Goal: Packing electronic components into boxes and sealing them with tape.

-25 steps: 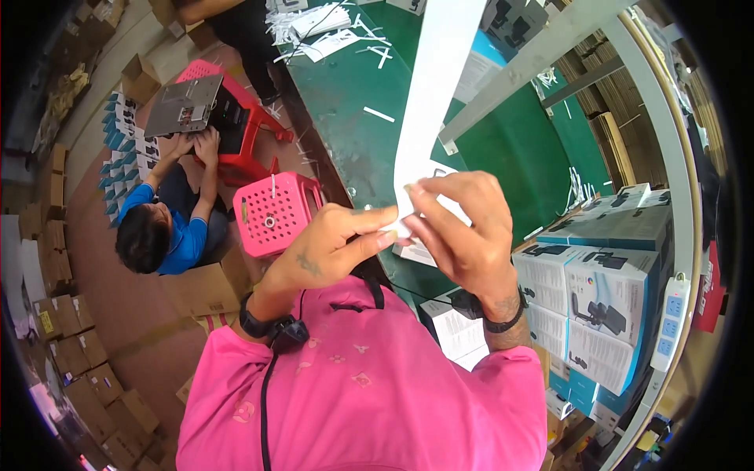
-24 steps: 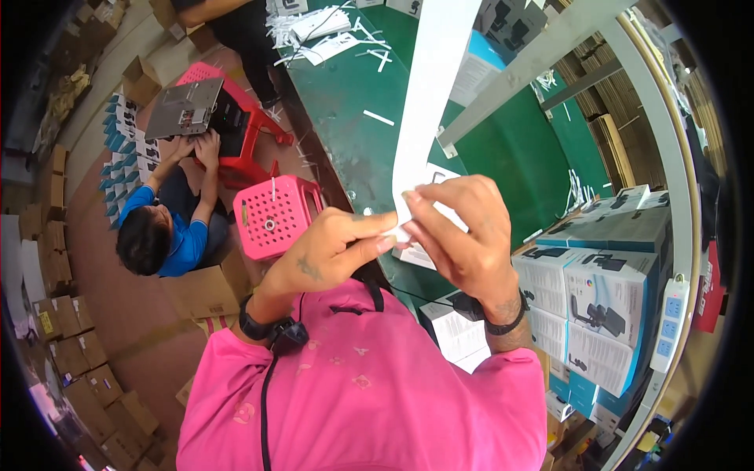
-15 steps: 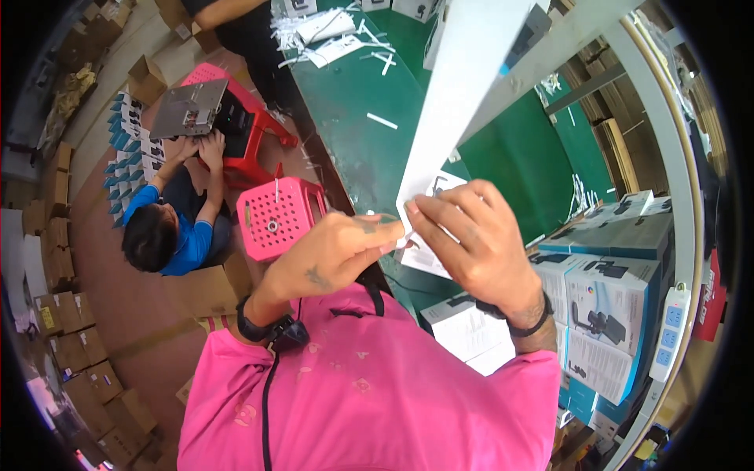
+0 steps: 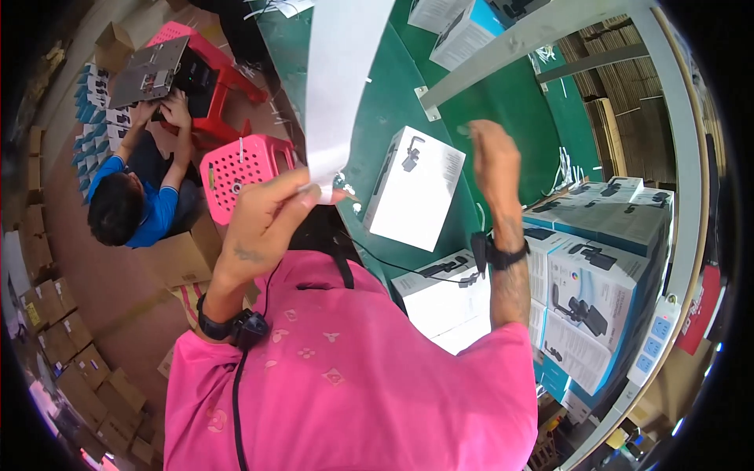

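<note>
My left hand (image 4: 271, 220) pinches the lower end of a long white paper strip (image 4: 338, 86), which rises past the top of the view. The strip's end curls at the fingertips. Well apart from it, my right hand (image 4: 497, 166) is raised over the green table (image 4: 345, 149); its fingers are bent and smeared by motion, so whether they hold anything cannot be made out. Between the hands, a white box (image 4: 420, 192) with a printed picture of a black device lies on the table. Nearer my body is another white box (image 4: 448, 294), partly covered by my right arm and sleeve.
Stacked printed boxes (image 4: 589, 298) stand at the right, beside a metal frame post (image 4: 691, 180) carrying a power strip (image 4: 653, 337). At left, a person in blue (image 4: 149, 204) sits by a pink stool (image 4: 243, 161). More boxes (image 4: 467, 35) stand at the far edge.
My hands have come apart: the left moved left with the strip, the right went up and away from it. The white box beneath is now uncovered. The whole view has shifted.
</note>
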A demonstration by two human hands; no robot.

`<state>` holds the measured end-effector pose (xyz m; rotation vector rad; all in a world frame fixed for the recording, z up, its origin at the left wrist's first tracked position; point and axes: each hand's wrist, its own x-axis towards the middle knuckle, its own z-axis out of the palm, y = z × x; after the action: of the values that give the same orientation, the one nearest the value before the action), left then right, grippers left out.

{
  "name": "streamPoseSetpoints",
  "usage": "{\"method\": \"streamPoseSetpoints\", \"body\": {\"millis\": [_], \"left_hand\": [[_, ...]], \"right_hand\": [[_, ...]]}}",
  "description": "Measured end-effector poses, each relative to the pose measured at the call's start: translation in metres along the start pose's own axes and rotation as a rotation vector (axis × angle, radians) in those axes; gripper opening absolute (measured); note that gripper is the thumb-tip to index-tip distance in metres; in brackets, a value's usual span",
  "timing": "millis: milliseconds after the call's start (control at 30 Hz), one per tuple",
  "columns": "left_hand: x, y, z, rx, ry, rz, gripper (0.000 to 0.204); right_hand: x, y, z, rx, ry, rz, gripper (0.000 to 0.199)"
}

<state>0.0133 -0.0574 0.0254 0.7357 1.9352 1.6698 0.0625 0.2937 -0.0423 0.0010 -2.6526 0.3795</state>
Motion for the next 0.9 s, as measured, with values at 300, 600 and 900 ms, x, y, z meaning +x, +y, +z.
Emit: {"method": "streamPoseSetpoints", "body": {"millis": [300, 600, 900], "left_hand": [[-0.016, -0.011, 0.0, -0.131, 0.179, -0.131, 0.027], [-0.006, -0.008, 0.015, -0.197, 0.22, -0.031, 0.025], [-0.004, -0.011, 0.015, -0.15, 0.197, -0.085, 0.024]], "right_hand": [[-0.03, 0.058, 0.091, -0.117, -0.189, -0.079, 0.015], [-0.033, 0.054, 0.092, -0.092, -0.221, -0.135, 0.014], [-0.044, 0.049, 0.092, -0.034, -0.197, -0.151, 0.02]]}}
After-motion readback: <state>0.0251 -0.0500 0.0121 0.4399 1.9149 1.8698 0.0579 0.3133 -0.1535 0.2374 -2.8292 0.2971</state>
